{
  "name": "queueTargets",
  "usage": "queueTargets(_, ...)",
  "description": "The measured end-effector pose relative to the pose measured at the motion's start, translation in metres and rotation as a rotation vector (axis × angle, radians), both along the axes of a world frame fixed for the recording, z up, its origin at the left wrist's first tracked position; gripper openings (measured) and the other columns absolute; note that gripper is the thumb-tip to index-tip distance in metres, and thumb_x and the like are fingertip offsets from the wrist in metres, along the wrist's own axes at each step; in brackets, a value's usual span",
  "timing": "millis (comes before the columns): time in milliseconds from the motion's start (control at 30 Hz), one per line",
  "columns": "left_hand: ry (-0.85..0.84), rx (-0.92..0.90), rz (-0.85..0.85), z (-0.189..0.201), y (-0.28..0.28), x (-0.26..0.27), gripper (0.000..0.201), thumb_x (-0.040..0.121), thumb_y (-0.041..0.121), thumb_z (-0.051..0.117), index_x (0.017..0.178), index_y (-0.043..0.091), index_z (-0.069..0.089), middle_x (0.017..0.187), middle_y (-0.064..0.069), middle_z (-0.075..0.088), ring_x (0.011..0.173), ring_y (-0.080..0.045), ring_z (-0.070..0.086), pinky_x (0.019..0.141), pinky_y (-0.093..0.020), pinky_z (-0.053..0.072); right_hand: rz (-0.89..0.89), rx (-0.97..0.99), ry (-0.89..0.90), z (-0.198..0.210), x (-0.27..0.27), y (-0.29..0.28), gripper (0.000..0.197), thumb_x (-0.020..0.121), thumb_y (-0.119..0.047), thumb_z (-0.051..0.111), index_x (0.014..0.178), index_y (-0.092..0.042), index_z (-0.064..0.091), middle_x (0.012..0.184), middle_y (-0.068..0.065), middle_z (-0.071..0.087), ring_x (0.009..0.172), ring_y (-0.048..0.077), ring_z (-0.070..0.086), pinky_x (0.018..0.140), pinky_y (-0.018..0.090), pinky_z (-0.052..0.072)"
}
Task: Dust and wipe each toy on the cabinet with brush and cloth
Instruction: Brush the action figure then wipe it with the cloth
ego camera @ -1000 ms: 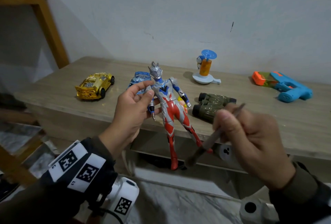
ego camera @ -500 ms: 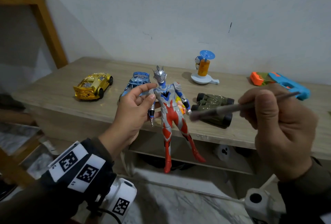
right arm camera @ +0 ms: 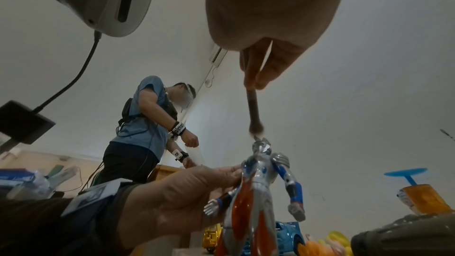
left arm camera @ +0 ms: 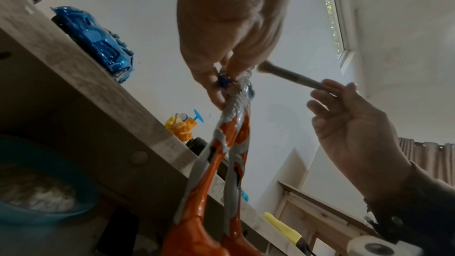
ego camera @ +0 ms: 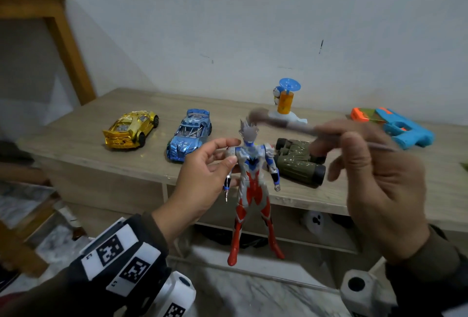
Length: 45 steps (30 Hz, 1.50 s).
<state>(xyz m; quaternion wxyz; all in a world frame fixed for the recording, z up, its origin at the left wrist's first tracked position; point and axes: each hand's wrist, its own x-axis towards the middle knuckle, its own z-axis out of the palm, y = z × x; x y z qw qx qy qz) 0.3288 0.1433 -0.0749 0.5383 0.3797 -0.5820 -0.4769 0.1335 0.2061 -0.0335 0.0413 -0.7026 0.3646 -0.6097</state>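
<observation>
The action figure [ego camera: 252,180] was held upright in front of the table [ego camera: 83,137], clear of its top, legs hanging below the front edge. Our left hand [ego camera: 202,180] was clamped on it at the upper body, thumb to the front and fingers behind the shoulder. Our right hand [ego camera: 374,180] pinched the handle of the brush [ego camera: 281,122] between thumb and fingertips, the other fingers loosely spread. In the right wrist view the bristle tip [right arm camera: 256,132] met the crest of the figure's head.

What had changed: a second earlier the brush pointed down beside the figure's legs; half a second earlier it lay level across the chest; now it had swung up to the head, its shaft motion-blurred in the head view. We judged from this that dusting was in progress on this toy and had reached its topmost part.

Resting on the table were the gold car [ego camera: 130,128], the blue car [ego camera: 188,134], the binoculars [ego camera: 300,162], the orange spinner toy [ego camera: 286,100] and the blue-and-orange water gun [ego camera: 395,126]. No cloth could be seen, so we judged the wiping of this figure, and much of the task, still outstanding. Another person [right arm camera: 147,129] stood in the background of the right wrist view.
</observation>
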Motion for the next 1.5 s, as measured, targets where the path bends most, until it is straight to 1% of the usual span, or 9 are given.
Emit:
queueTargets(133, -0.009, 0.021, 0.025, -0.005, 0.0, -0.004, 0.029, 0.089, -0.003, 0.052, 0.099, 0.022, 0.063, 0.091, -0.003, 0.065, 0.075, 0.0, 0.068, 0.06, -0.018, 0.055, -0.015, 0.024, 0.052, -0.002, 0.001, 0.003, 0.035, 0.097, -0.03, 0.035, 0.077, -0.015, 0.06, 0.054, -0.001, 0.058, 0.049, 0.003, 0.054, 0.05, 0.011, 0.039)
queueTargets(267, -0.034, 0.023, 0.03, -0.005, 0.0, -0.004, 0.029, 0.089, 0.003, 0.054, 0.101, 0.027, 0.063, 0.095, -0.005, 0.067, 0.082, -0.007, 0.07, 0.064, -0.024, 0.057, 0.014, 0.03, 0.029, 0.0, 0.001, 0.002, 0.03, 0.096, -0.03, 0.037, 0.091, -0.015, 0.063, 0.067, -0.001, 0.063, 0.059, 0.007, 0.06, 0.054, 0.016, 0.043)
queueTargets(367, 0.025, 0.073, 0.008, -0.005, 0.0, -0.008, 0.027, 0.089, 0.002, 0.053, 0.1, 0.025, 0.063, 0.099, -0.008, 0.067, 0.081, -0.01, 0.071, 0.06, -0.024, 0.056, -0.029, 0.076, 0.088, 0.002, -0.004, 0.004, 0.035, 0.096, -0.032, 0.037, 0.079, -0.017, 0.062, 0.057, -0.004, 0.058, 0.05, 0.003, 0.055, 0.049, 0.012, 0.039)
queueTargets(633, 0.081, 0.106, -0.036, 0.001, -0.005, -0.04, 0.027, 0.09, 0.002, 0.051, 0.099, 0.024, 0.063, 0.096, -0.003, 0.07, 0.078, -0.01, 0.07, 0.055, -0.024, 0.056, -0.537, 0.003, -0.062, -0.006, -0.09, 0.006, 0.027, 0.095, -0.038, 0.041, 0.097, -0.024, 0.065, 0.07, -0.009, 0.064, 0.06, -0.001, 0.057, 0.06, 0.017, 0.046)
queueTargets(800, 0.125, 0.126, -0.121, 0.012, -0.006, -0.087, 0.027, 0.091, 0.001, 0.05, 0.1, 0.022, 0.063, 0.088, -0.001, 0.071, 0.069, -0.007, 0.07, 0.053, -0.023, 0.055, -0.772, 0.133, 0.168, -0.052, -0.156, 0.0, 0.025, 0.084, -0.021, 0.053, 0.099, -0.017, 0.072, 0.08, 0.007, 0.072, 0.065, 0.019, 0.062, 0.062, 0.025, 0.044)
queueTargets(1000, 0.125, 0.199, -0.202, 0.027, -0.01, -0.148, 0.026, 0.093, 0.001, 0.048, 0.107, 0.018, 0.062, 0.093, -0.007, 0.07, 0.071, -0.01, 0.069, 0.055, -0.026, 0.057, -0.86, 0.267, 0.332, -0.096, -0.205, -0.006, 0.022, 0.076, -0.002, 0.07, 0.097, -0.009, 0.073, 0.068, 0.013, 0.065, 0.06, 0.029, 0.06, 0.059, 0.023, 0.038)
queueTargets(1267, 0.087, 0.221, -0.238, 0.029, -0.012, -0.205, 0.024, 0.093, 0.001, 0.047, 0.105, 0.016, 0.061, 0.09, -0.007, 0.069, 0.064, -0.007, 0.07, 0.051, -0.022, 0.055, -0.783, 0.42, 0.368, -0.107, -0.224, -0.013, 0.016, 0.08, -0.015, 0.067, 0.093, -0.007, 0.073, 0.075, 0.014, 0.06, 0.072, 0.029, 0.058, 0.065, 0.028, 0.041)
queueTargets(1400, 0.059, 0.214, -0.251, 0.028, -0.014, -0.223, 0.024, 0.093, 0.002, 0.048, 0.11, 0.014, 0.06, 0.091, -0.007, 0.07, 0.065, -0.008, 0.07, 0.05, -0.022, 0.054, -0.882, 0.292, 0.286, -0.089, -0.261, -0.017, 0.027, 0.076, -0.023, 0.062, 0.088, -0.002, 0.073, 0.067, 0.013, 0.061, 0.064, 0.029, 0.061, 0.064, 0.023, 0.036)
queueTargets(1500, 0.025, 0.209, -0.261, 0.026, -0.015, -0.233, 0.024, 0.093, 0.004, 0.049, 0.111, 0.015, 0.061, 0.095, -0.008, 0.071, 0.072, -0.011, 0.071, 0.053, -0.023, 0.057, -1.049, 0.36, 0.258, -0.071, -0.31, -0.02, 0.034, 0.082, -0.027, 0.061, 0.102, -0.001, 0.069, 0.09, 0.022, 0.066, 0.092, 0.038, 0.059, 0.082, 0.033, 0.038)
